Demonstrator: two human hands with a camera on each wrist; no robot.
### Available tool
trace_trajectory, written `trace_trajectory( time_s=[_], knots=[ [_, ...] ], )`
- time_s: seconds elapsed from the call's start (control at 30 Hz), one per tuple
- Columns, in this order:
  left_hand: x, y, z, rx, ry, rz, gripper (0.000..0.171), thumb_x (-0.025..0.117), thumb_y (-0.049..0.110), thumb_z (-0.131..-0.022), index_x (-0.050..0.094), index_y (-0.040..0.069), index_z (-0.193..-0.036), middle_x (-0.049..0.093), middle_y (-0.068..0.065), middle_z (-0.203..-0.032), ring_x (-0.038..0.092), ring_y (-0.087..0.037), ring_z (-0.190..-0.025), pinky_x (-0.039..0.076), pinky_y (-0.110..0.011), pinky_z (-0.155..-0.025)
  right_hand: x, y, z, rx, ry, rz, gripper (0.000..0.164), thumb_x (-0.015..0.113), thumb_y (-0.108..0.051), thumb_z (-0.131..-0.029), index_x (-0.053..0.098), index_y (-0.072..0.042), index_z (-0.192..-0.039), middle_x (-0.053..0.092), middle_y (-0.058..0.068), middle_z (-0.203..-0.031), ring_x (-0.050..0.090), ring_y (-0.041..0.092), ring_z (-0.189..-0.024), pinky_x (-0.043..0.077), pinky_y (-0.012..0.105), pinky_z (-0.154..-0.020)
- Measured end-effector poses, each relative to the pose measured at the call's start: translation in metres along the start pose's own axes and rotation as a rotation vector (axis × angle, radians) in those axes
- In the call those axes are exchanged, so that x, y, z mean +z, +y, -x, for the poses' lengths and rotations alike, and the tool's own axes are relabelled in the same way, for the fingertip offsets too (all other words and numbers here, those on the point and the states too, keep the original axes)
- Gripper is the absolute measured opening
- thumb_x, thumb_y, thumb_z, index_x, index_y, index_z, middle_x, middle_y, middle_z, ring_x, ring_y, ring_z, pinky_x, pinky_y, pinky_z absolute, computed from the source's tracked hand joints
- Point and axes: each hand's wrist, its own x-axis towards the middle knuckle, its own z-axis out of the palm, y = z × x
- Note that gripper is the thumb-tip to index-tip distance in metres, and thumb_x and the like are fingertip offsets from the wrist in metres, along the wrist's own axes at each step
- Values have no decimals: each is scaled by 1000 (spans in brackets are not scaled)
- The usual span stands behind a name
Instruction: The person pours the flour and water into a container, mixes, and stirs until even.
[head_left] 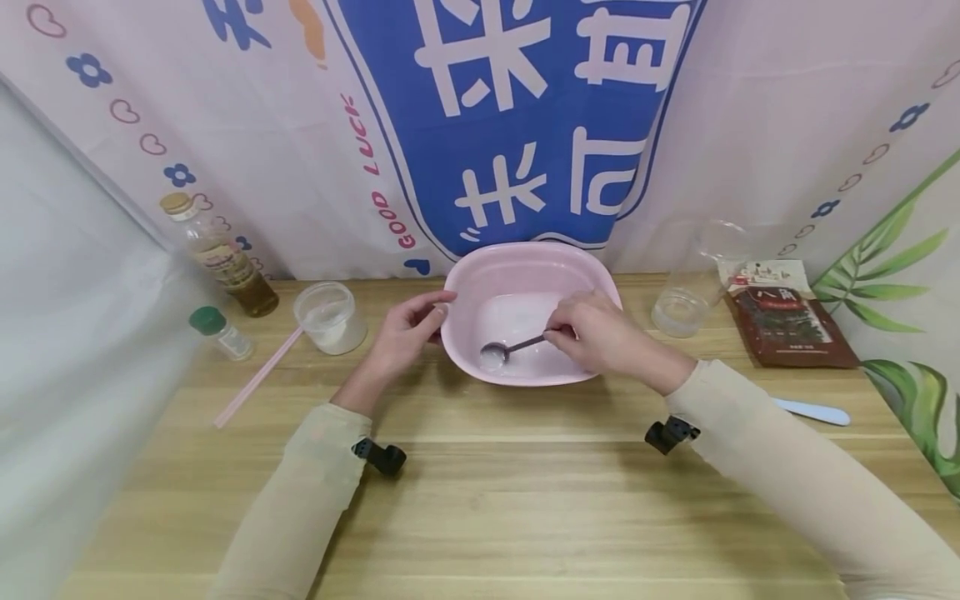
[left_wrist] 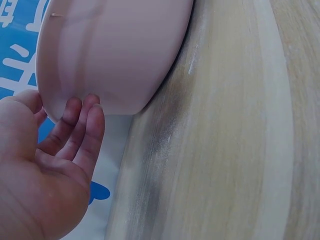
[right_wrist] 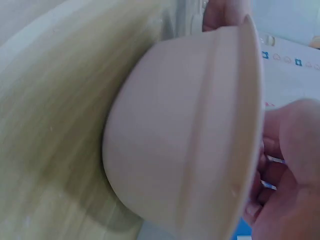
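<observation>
Here, everything is placed by the pink basin point(head_left: 534, 312), which stands on the wooden table point(head_left: 480, 500) against the printed backdrop. Far to its left an amber bottle point(head_left: 217, 257) and a small green-capped jar point(head_left: 220, 332) are seen, and nearer, a clear cup of white powder point(head_left: 330, 317) with a pink straw point(head_left: 258, 377) lying beside it. The basin's left rim is steadied by the left hand point(head_left: 405, 333): in the left wrist view its fingers point(left_wrist: 82, 132) are laid nearly straight against the outer wall, with the thumb at the rim, so the wall is pressed rather than clenched. Inside the basin a metal spoon point(head_left: 510, 348) is held low, its bowl near the front wall and loaded with something white. Its handle is pinched by the curled fingers of the right hand point(head_left: 596, 337), which reaches over the basin's right side. To the right of the basin stand an empty clear jar point(head_left: 681, 310), a dark red spice packet point(head_left: 787, 321) and a pale blue spatula point(head_left: 813, 411).

The stirring is judged best done with the spoon kept low and slow, so nothing is splashed, while the rim stays braced against sliding.
</observation>
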Motion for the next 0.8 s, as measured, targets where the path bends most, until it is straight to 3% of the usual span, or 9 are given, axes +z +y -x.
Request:
trace_trajectory(
  time_s=[0.13, 0.27, 0.57, 0.7, 0.8],
  knots=[
    [0, 0, -1, 5, 3, 5, 38, 56, 15, -112, 64, -1, -146, 68, -31, -133, 70, -6, -86, 65, -24, -79, -5, 4, 2, -14, -4, 1, 10, 75, -9, -99, 81, -6, -91, 75, 2, -82, 64, 21, -82, 52, 42, -83],
    [0, 1, 0, 4, 7, -4, 37, 56, 15, -112, 64, 0, -145, 69, -31, -131, 70, -7, -86, 66, -27, -81, -4, 9, -1, 68, 44, 21, 12, 75, -11, -99, 83, -4, -93, 76, 4, -81, 66, 22, -80, 51, 43, -85],
    [2, 1, 0, 6, -1, -15, 36, 57, 15, -112, 65, 0, -144, 70, -31, -124, 71, -8, -85, 66, -55, -91, -7, 23, -5, 243, 122, 155, 17, 71, -11, -101, 82, 2, -100, 80, 15, -89, 66, 35, -89, 47, 50, -89],
    [1, 0, 0, 8, 4, -11, 36, 56, 15, -112, 65, 0, -144, 70, -30, -126, 70, -9, -85, 68, -48, -88, -22, 30, 3, 245, 98, 195, 17, 69, -9, -102, 81, 2, -100, 77, 16, -88, 65, 36, -89, 45, 50, -87],
    [0, 0, 0, 8, 3, -12, 36, 56, 15, -112, 65, 0, -144, 70, -30, -127, 70, -8, -85, 68, -36, -84, -32, 34, 11, 204, 62, 217, 16, 68, -8, -101, 82, 1, -99, 77, 15, -90, 66, 37, -92, 45, 50, -85]
  ],
)
